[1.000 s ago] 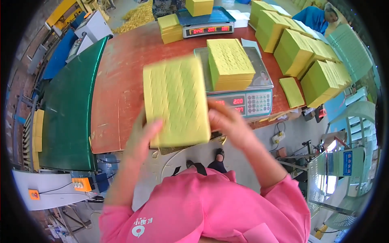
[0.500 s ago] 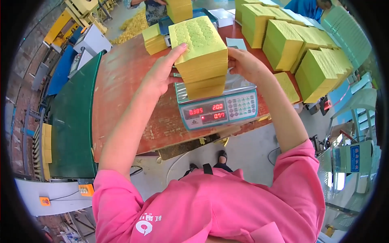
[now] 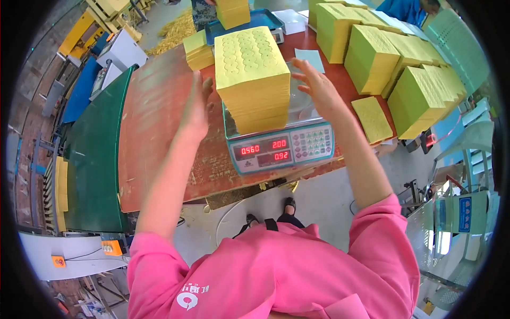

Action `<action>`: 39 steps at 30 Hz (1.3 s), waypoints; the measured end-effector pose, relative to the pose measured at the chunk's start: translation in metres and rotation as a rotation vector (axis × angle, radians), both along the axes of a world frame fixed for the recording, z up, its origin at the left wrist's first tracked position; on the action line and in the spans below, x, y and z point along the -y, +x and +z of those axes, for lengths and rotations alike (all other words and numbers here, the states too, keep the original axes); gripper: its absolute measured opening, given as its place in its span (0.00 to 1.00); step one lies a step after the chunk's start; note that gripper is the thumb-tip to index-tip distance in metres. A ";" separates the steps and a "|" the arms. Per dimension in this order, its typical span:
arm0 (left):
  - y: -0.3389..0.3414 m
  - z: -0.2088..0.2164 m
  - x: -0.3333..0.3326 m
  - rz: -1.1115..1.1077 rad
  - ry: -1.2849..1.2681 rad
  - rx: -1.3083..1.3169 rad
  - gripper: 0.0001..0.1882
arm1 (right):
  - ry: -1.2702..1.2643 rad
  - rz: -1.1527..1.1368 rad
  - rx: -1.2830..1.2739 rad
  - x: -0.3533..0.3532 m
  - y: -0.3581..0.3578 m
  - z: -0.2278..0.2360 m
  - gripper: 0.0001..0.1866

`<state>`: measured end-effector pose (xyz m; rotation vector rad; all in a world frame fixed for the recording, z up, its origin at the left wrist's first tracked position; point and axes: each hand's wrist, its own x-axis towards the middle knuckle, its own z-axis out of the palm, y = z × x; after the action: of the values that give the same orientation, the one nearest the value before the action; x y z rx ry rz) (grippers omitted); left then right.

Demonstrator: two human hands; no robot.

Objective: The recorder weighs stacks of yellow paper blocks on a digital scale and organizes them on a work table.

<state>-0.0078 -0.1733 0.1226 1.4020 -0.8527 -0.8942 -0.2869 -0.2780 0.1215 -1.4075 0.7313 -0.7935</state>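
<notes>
A tall stack of yellow paper (image 3: 252,80) stands on the pan of a digital scale (image 3: 281,149) with lit red digits and a keypad. Rows of round, scalloped patterns mark its top sheet. Just left of the stack, my left hand (image 3: 196,109) is raised with its fingers apart, touching nothing that I can see. On the other side my right hand (image 3: 319,87) hovers over the scale pan, fingers spread and a small gap from the paper. Neither hand holds anything.
More yellow paper stacks (image 3: 372,56) line the right of the red table (image 3: 154,127), with a thin yellow pile (image 3: 372,119) nearer. A blue tray (image 3: 265,22) bears another stack at the back, near a co-worker. A green surface (image 3: 98,159) adjoins at left.
Both hands have let go of the yellow paper stack and drawn apart from its sides. The stack now rests lower and slightly left on the scale, and the red digits have changed.
</notes>
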 end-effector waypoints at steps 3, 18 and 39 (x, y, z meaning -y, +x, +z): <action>-0.051 -0.003 0.024 -0.140 -0.118 -0.254 0.35 | 0.105 -0.277 0.274 0.020 0.016 -0.062 0.35; -0.010 -0.076 0.123 -0.354 -0.182 -0.673 0.25 | 0.365 -0.138 0.288 0.043 0.057 -0.010 0.39; -0.033 -0.051 0.053 0.237 -0.237 -0.413 0.37 | 0.030 -0.417 0.301 0.027 -0.001 -0.043 0.27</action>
<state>-0.0405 -0.2261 0.0714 1.0366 -0.4503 -0.8305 -0.2880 -0.3054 0.0790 -1.0857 0.8058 -1.2829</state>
